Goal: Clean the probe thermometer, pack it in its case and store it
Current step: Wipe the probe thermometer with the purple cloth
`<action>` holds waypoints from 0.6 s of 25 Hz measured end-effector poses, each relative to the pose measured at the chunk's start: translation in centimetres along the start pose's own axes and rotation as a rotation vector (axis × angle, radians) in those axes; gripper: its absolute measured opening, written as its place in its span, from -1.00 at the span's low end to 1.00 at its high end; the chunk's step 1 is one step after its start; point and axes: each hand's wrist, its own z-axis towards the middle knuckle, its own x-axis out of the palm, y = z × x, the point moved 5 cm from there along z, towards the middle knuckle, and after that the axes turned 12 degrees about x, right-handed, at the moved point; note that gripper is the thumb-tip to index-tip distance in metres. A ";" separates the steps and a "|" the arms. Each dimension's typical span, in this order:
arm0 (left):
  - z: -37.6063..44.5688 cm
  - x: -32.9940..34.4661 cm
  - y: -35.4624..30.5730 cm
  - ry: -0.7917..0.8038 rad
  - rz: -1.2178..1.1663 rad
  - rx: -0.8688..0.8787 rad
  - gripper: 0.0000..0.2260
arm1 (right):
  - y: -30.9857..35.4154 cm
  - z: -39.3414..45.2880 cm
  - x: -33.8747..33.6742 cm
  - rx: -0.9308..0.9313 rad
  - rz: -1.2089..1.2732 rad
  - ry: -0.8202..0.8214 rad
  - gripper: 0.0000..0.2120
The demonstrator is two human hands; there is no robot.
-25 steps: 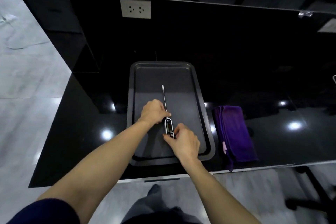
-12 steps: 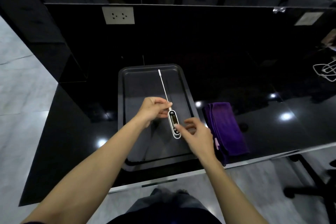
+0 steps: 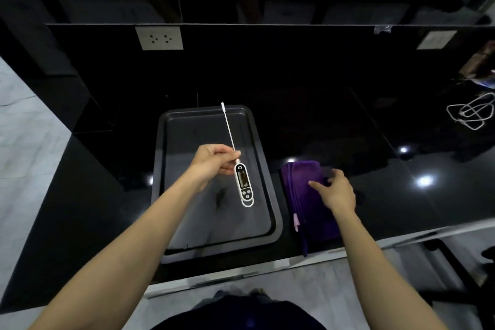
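- I find the left hand (image 3: 214, 162) pinching the probe thermometer (image 3: 243, 182) at the joint where the metal stem meets the white body; thumb and fingers are curled round that joint.
- The thermometer is held above the dark tray (image 3: 269, 190), display facing up, body toward the near side and the stem pointing to the far edge of the tray. It appears clear of the tray floor.
- My right hand (image 3: 336, 191) is over the folded purple cloth (image 3: 302, 182), which lies on the black bench (image 3: 401, 195) just right of the tray. The fingers are loosely spread and part curled, holding nothing; whether the tips touch the fabric, I cannot tell.
- Judgement: the cleaning step is at its start, with the cloth being fetched. No case is visible, so packing and storing remain.
- The next move calls for gathering the cloth in the right hand, bringing it to the stem and wiping along it, while the left hand keeps the body steady.
- Risk noted: the thin stem could twist in so small a pinch.
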 end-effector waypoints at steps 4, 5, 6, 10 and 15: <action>-0.1 1.3 -0.4 0.000 0.025 -0.001 -0.82 | 0.1 1.2 0.8 0.044 0.100 0.134 -0.35; -0.1 1.6 -0.5 0.003 0.029 0.002 -0.83 | 0.1 1.5 1.0 0.052 0.156 0.184 -0.42; -0.2 1.9 -0.7 0.008 0.029 0.006 -0.85 | 0.1 1.5 1.2 0.062 0.226 0.247 -0.50; -0.2 2.7 -1.5 0.027 0.029 0.042 -0.87 | 0.7 0.0 1.3 0.122 0.477 0.474 -0.74; -0.2 2.7 -2.5 0.007 0.024 0.064 -0.90 | 4.0 -3.3 0.8 0.039 0.681 0.600 -0.78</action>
